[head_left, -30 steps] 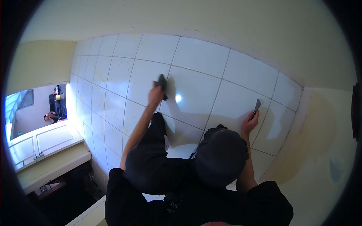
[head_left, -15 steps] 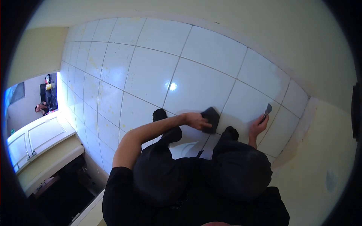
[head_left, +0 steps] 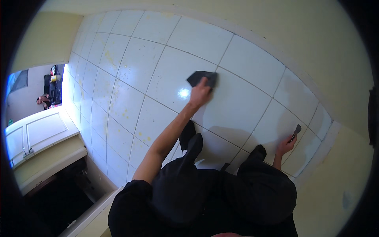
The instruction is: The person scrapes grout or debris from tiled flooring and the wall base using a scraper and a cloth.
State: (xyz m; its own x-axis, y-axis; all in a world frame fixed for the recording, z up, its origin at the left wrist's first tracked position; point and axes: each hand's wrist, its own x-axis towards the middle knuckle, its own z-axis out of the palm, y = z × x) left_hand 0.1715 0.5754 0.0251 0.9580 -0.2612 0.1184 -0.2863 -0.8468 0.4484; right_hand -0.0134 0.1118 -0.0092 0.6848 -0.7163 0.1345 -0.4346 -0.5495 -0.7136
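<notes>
My left hand (head_left: 201,94) is stretched far forward over the white tiled floor (head_left: 237,94). Its fingers press a dark grey cloth (head_left: 205,77), flat and angular as if folded, onto a tile near a grout line. Off to the right, my right hand (head_left: 285,146) is closed around the handle of a small scraper (head_left: 297,129). The scraper's dark blade points away from me, and it looks raised above the tiles, though its exact height is hard to judge.
Yellow spots (head_left: 125,114) mark the tiles on the left. My knees and feet (head_left: 258,152) are close in front of me. Pale walls (head_left: 312,35) border the floor beyond and to the right. A white door (head_left: 47,132) stands at the left, and a person (head_left: 44,99) shows through the doorway.
My left hand has moved forward across the tiles with the cloth, away from my feet. My right hand still grips the scraper, and the whole view has shifted slightly.
</notes>
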